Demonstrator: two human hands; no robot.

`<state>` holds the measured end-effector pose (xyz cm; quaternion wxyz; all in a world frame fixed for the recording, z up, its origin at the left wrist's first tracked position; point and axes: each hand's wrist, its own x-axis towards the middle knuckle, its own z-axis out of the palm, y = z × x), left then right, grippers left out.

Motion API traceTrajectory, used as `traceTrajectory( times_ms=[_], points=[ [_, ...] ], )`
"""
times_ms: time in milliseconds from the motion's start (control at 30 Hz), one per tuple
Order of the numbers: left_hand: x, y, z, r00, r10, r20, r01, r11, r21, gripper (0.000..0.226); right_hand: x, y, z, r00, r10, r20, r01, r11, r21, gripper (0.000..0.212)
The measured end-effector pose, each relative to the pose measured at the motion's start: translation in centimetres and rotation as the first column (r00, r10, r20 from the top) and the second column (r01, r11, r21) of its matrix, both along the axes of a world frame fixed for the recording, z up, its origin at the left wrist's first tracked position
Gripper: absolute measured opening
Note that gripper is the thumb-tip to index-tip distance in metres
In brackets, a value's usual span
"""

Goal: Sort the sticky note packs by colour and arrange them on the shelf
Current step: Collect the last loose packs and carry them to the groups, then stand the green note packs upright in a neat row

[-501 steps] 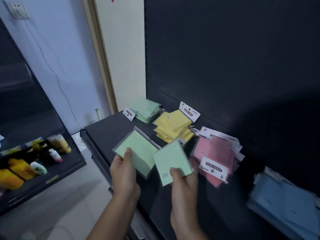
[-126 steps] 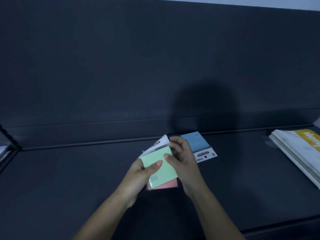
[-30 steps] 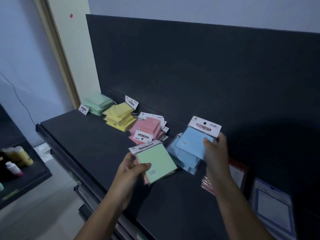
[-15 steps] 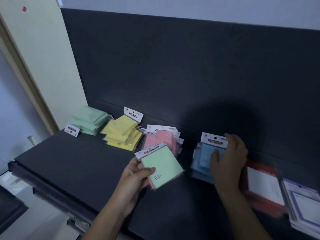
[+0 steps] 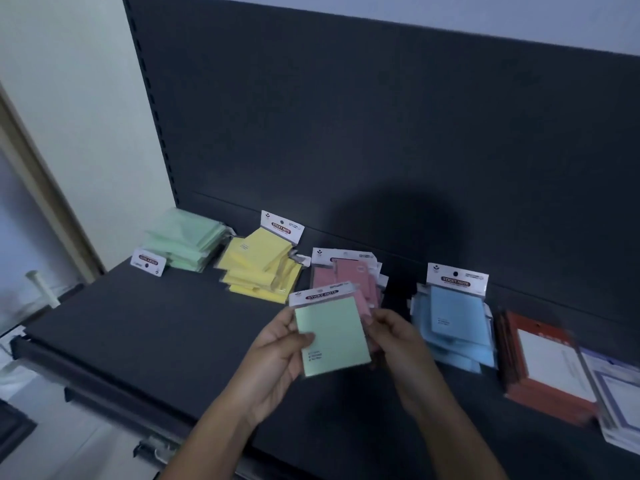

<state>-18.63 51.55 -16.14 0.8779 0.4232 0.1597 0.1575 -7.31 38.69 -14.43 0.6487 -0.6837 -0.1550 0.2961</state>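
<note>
Four colour piles sit on the dark shelf [image 5: 145, 327] in front of you, in a row along its back edge. Take the pack in your hands as the centre of the dial.

The green pile [image 5: 183, 244] lies far out at ten o'clock, at the shelf's left end, with one label card poking out toward you. The yellow pile [image 5: 259, 265] is just beside it at eleven, a label card standing up at its back. The pink pile [image 5: 346, 275] is at twelve, partly hidden behind what you hold.

Your left hand [image 5: 277, 362] grips a green pack [image 5: 330, 334] by its left edge, thumb curled over the front. It is held above the shelf with its white label card uppermost. Your right hand [image 5: 398, 344] pinches that pack's right edge, where a sliver of pink shows behind it. Whether that pink is a second held pack or part of the pile, I cannot tell.

The blue pile [image 5: 453, 320] is at two, set apart from the pink. At three, just beside the blue, lie red-framed packs [image 5: 540, 368]. Touching them on the far right are white packs with blue borders [image 5: 620, 396].

The dark back panel [image 5: 381, 133] rises behind the whole row, and a pale wall [image 5: 69, 98] stands off at ten.
</note>
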Motion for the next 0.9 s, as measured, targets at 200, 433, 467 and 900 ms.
traceTrajectory(
  times_ms=[200, 433, 467, 900],
  points=[
    [-0.3, 0.5, 1.2, 0.983, 0.176, -0.057, -0.174, 0.984, 0.04, 0.033, 1.8, 0.8, 0.3, 0.98, -0.165, 0.11, 0.153, 0.982, 0.111, 0.026],
    [-2.5, 2.1, 1.6, 0.942, 0.328, -0.07, -0.321, 0.942, 0.097, 0.041, 4.5, 4.3, 0.5, 0.876, -0.193, 0.442, 0.169, 0.981, 0.092, 0.05],
    [-2.9, 2.6, 1.7, 0.936, 0.344, -0.075, -0.335, 0.935, 0.116, 0.043, 4.6, 4.7, 0.5, 0.83, -0.185, 0.526, 0.18, 0.982, 0.06, 0.047],
    [-2.6, 17.7, 3.4, 0.794, 0.6, -0.1, -0.465, 0.705, 0.535, 0.057, 3.1, 6.9, -0.5, 0.527, -0.023, 0.85, 0.478, 0.834, -0.274, 0.038]
  ],
)
